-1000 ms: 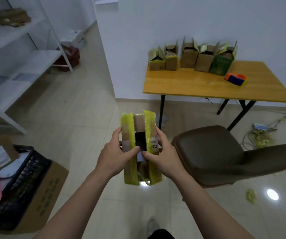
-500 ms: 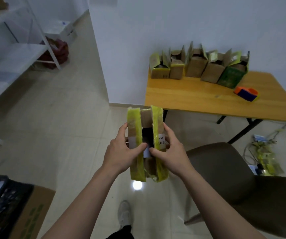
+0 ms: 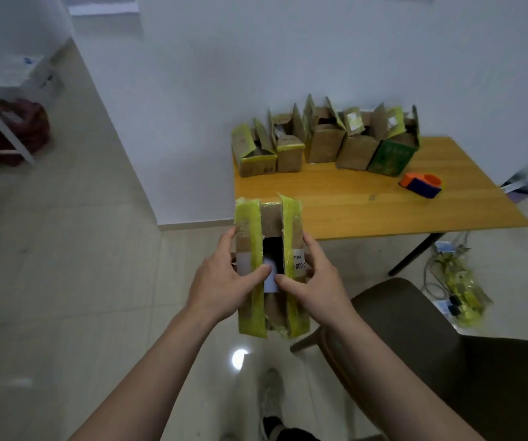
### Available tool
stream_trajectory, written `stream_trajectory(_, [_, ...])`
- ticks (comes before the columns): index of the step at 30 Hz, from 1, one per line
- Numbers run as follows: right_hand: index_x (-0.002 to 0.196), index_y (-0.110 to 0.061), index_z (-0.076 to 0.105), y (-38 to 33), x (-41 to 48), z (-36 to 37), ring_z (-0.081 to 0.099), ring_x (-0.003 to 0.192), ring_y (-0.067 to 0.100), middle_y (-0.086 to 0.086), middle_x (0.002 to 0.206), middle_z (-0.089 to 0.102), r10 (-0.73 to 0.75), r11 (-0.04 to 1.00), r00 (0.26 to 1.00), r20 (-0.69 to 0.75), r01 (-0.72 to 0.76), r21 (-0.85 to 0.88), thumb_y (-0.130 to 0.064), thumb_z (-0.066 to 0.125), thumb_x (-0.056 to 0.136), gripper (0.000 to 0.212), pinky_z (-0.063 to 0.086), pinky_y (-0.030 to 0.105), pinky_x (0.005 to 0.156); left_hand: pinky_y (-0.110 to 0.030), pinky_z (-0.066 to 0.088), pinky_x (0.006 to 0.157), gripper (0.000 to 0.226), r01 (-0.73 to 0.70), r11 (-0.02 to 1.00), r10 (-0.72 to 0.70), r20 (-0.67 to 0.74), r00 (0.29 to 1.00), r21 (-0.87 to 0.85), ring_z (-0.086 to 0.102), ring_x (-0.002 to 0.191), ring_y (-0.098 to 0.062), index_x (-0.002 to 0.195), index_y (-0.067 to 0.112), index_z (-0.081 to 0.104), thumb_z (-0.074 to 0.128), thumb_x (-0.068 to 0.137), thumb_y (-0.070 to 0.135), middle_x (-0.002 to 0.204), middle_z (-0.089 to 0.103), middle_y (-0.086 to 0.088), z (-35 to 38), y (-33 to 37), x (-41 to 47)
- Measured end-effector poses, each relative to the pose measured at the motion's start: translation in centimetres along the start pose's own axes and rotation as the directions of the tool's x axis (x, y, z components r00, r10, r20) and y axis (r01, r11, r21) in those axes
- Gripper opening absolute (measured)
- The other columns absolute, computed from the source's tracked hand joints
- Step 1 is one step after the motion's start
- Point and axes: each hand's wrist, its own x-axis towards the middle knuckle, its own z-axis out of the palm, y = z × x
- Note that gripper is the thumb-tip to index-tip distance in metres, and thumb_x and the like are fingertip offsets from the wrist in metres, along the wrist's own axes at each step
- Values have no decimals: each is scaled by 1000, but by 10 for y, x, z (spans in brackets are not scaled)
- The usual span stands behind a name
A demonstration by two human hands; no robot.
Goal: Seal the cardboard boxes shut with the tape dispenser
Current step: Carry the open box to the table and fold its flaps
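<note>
Over pale floor tiles, the left hand (image 3: pixel 221 286) and right hand (image 3: pixel 315 283) clasp a cardboard box (image 3: pixel 269 268) from either side, thumbs pressing its yellow-taped flaps, still parted. Beyond, the tabletop (image 3: pixel 351 205) carries five open boxes (image 3: pixel 323 140) and the orange tape dispenser (image 3: pixel 421 185).

Six cardboard boxes in all: one box (image 3: pixel 269 268) is held in the air, and five more stand in a row at the back of the table, a low one (image 3: pixel 254 154), a narrow one (image 3: pixel 288 148), a taller one (image 3: pixel 323 138), another brown one (image 3: pixel 356 144) and a green one (image 3: pixel 391 151). There is one table (image 3: pixel 367 205), one orange and blue tape dispenser (image 3: pixel 421 185) and one dark chair (image 3: pixel 431 345). Two hands are up, a left hand (image 3: pixel 221 286) and a right hand (image 3: pixel 316 286).
</note>
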Motion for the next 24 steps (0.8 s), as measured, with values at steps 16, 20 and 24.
stream_trajectory(16, [159, -48, 23, 19, 225, -92, 57, 121, -8, -16, 137, 62, 20, 1000, 997, -80, -19, 6, -61, 79, 65, 110, 54, 28, 98, -48, 58, 97, 95, -17, 1000, 15, 69, 998, 24, 66, 118, -14, 158, 41, 29, 79, 79, 58, 134, 68, 11, 54, 75, 231])
stream_trajectory(20, [157, -52, 23, 33, 264, -105, 55, 111, -22, -30, 128, 60, 66, 998, 994, -90, -65, 15, -60, 81, 64, 110, 52, 17, 88, -46, 60, 94, 95, -8, 1000, 7, 112, 994, 6, 67, 116, -11, 157, 45, 28, 78, 78, 61, 133, 67, 16, 73, 73, 276])
stream_trajectory(24, [157, -52, 23, 38, 305, -119, 56, 111, -20, -31, 127, 61, 99, 994, 989, -111, -103, -33, -61, 81, 62, 111, 54, 16, 86, -43, 60, 92, 96, -9, 999, 14, 145, 989, -32, 66, 112, -3, 156, 47, 28, 77, 75, 63, 129, 67, 23, 91, 73, 324])
